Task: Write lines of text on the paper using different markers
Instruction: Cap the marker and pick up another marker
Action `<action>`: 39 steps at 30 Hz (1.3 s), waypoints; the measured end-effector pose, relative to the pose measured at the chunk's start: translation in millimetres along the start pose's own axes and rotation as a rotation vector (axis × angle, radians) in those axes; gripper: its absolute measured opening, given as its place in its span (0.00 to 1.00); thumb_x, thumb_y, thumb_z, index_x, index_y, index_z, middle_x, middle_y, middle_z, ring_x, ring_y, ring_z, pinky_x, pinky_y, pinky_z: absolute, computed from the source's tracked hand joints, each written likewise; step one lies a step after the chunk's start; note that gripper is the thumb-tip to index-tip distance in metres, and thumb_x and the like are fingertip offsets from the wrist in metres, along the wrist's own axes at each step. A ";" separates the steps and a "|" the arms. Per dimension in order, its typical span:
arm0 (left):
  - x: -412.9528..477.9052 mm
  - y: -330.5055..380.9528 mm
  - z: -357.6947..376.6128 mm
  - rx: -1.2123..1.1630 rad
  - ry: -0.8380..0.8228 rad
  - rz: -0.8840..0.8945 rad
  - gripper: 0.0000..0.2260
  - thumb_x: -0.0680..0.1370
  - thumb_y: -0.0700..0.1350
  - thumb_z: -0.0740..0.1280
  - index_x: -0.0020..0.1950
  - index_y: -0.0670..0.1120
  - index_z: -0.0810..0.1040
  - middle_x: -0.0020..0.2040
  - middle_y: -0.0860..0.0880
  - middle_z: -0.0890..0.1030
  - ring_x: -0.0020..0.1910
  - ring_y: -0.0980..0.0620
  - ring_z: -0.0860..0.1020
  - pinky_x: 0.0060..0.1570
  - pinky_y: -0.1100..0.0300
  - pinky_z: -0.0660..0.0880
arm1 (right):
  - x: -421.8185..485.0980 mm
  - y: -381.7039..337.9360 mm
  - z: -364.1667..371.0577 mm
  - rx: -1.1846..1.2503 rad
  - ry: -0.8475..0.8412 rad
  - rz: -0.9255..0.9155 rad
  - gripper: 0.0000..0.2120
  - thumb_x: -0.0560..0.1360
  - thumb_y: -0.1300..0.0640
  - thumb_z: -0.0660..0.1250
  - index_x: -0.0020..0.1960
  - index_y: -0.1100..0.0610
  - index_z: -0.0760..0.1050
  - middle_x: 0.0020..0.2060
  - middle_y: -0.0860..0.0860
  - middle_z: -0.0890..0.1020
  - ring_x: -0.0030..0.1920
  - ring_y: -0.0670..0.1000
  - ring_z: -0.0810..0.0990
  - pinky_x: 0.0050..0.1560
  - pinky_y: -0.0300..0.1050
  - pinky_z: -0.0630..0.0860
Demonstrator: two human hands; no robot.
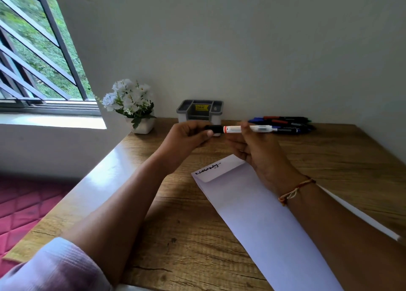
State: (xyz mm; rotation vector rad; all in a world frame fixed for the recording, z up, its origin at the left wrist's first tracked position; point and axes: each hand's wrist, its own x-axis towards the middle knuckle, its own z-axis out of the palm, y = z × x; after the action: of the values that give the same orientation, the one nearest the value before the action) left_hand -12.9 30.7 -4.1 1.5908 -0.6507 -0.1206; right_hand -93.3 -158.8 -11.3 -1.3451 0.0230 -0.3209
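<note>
Marker: white marker (235, 129) held level in the air above the surface (186, 235), its black cap (216, 128) pointing left.
Left hand: the left hand (186, 137) has its fingers curled round the cap.
Right hand: the right hand (261, 152) has its fingers clamped on the white barrel.
Paper: the paper (252, 213) lies flat under the right forearm, with one handwritten line (207, 168) at its far edge.
Other markers: a pile of markers (285, 122) lies by the wall, far right.
Back edge: grey organiser (200, 112) just behind the hands, with a flower pot (136, 106) to its left.

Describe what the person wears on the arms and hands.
Left hand and right hand are ungloved, forearms bare. A pale lilac sleeve is bunched at the left elbow. A braided thread bracelet, red, orange and cream, circles the right wrist.
</note>
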 end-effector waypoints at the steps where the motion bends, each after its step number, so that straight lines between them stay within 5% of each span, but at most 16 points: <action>1: -0.2 0.8 -0.2 -0.055 0.066 0.024 0.11 0.77 0.41 0.70 0.58 0.43 0.82 0.53 0.43 0.85 0.53 0.46 0.82 0.57 0.53 0.80 | 2.2 -0.5 -0.9 -0.009 0.052 -0.004 0.19 0.75 0.38 0.64 0.55 0.50 0.80 0.45 0.50 0.88 0.48 0.48 0.87 0.41 0.39 0.83; 4: 5.1 7.4 0.0 -0.077 0.331 0.161 0.08 0.77 0.40 0.72 0.56 0.45 0.83 0.50 0.47 0.86 0.53 0.46 0.84 0.54 0.55 0.81 | 7.4 1.7 -7.9 -0.279 0.195 -0.074 0.15 0.82 0.40 0.57 0.55 0.47 0.77 0.42 0.48 0.87 0.44 0.47 0.86 0.41 0.43 0.82; 8: 27.5 18.8 1.7 0.150 0.584 0.314 0.07 0.77 0.40 0.72 0.53 0.49 0.83 0.46 0.52 0.86 0.48 0.57 0.84 0.48 0.61 0.81 | 4.3 9.6 -7.8 -0.640 0.121 -0.233 0.16 0.82 0.41 0.57 0.45 0.48 0.76 0.41 0.49 0.84 0.44 0.48 0.83 0.47 0.52 0.82; 11: 48.6 27.3 3.7 0.374 0.647 0.390 0.08 0.77 0.43 0.72 0.54 0.53 0.81 0.52 0.50 0.82 0.49 0.59 0.82 0.53 0.55 0.81 | 2.0 10.0 -7.3 -0.722 0.063 -0.310 0.19 0.81 0.40 0.57 0.44 0.52 0.77 0.37 0.51 0.83 0.40 0.48 0.82 0.43 0.48 0.79; 15: 75.6 32.6 11.3 0.617 0.635 0.425 0.10 0.77 0.43 0.71 0.58 0.46 0.83 0.53 0.49 0.81 0.44 0.64 0.79 0.46 0.76 0.74 | 3.0 8.4 -10.4 -0.745 0.037 -0.298 0.17 0.81 0.40 0.59 0.44 0.51 0.78 0.36 0.49 0.81 0.38 0.46 0.80 0.40 0.45 0.76; 18: 87.1 29.2 19.9 0.695 0.560 0.371 0.13 0.77 0.42 0.72 0.61 0.46 0.81 0.52 0.50 0.81 0.45 0.58 0.80 0.44 0.77 0.73 | 4.5 9.0 -11.1 -0.798 0.051 -0.286 0.17 0.80 0.40 0.60 0.48 0.52 0.79 0.36 0.46 0.80 0.38 0.44 0.79 0.39 0.42 0.75; 23: 90.9 11.2 27.5 0.741 0.447 0.228 0.09 0.77 0.42 0.70 0.57 0.51 0.79 0.52 0.48 0.84 0.50 0.52 0.82 0.52 0.52 0.80 | 5.0 11.6 -8.8 -0.927 0.023 -0.237 0.15 0.80 0.39 0.62 0.50 0.49 0.78 0.38 0.45 0.81 0.40 0.45 0.79 0.42 0.45 0.78; 27: 86.3 1.4 24.6 0.810 0.403 0.217 0.11 0.80 0.42 0.67 0.62 0.50 0.78 0.58 0.46 0.81 0.55 0.50 0.79 0.56 0.52 0.77 | 3.3 8.2 -6.7 -1.013 -0.024 -0.202 0.13 0.80 0.41 0.63 0.51 0.49 0.78 0.42 0.47 0.82 0.42 0.46 0.80 0.41 0.43 0.77; 32: 83.8 6.5 33.2 1.092 0.405 0.605 0.11 0.79 0.43 0.68 0.61 0.43 0.79 0.59 0.43 0.78 0.61 0.45 0.73 0.57 0.53 0.72 | 3.6 4.0 -9.9 -1.193 -0.052 -0.144 0.12 0.80 0.44 0.64 0.51 0.50 0.80 0.45 0.49 0.83 0.43 0.48 0.80 0.37 0.41 0.72; 34: 86.2 9.5 52.0 1.109 0.179 0.645 0.08 0.80 0.42 0.67 0.58 0.43 0.80 0.58 0.45 0.79 0.59 0.48 0.74 0.57 0.56 0.72 | 5.3 4.9 -12.4 -1.251 -0.058 -0.129 0.11 0.79 0.45 0.65 0.50 0.51 0.82 0.46 0.50 0.83 0.47 0.50 0.80 0.43 0.42 0.73; 37: 94.9 7.1 87.1 1.116 -0.223 0.320 0.14 0.81 0.40 0.64 0.67 0.43 0.77 0.64 0.42 0.78 0.63 0.45 0.75 0.64 0.60 0.67 | 9.5 4.5 -13.5 -1.365 -0.125 -0.066 0.12 0.79 0.46 0.66 0.56 0.51 0.82 0.53 0.51 0.83 0.50 0.50 0.78 0.49 0.42 0.69; 39: 101.5 -0.5 104.6 1.202 -0.381 0.171 0.19 0.82 0.42 0.63 0.73 0.45 0.71 0.70 0.42 0.74 0.67 0.44 0.73 0.68 0.54 0.68 | 10.3 4.1 -13.0 -1.422 -0.188 -0.028 0.13 0.79 0.46 0.66 0.59 0.51 0.81 0.57 0.51 0.82 0.53 0.51 0.78 0.54 0.43 0.70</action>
State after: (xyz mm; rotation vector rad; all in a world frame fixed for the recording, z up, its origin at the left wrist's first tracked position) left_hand 24.7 -109.3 10.5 2.6761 -1.2896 0.1355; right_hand -85.2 -172.9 -16.5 -2.7821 0.0853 -0.1734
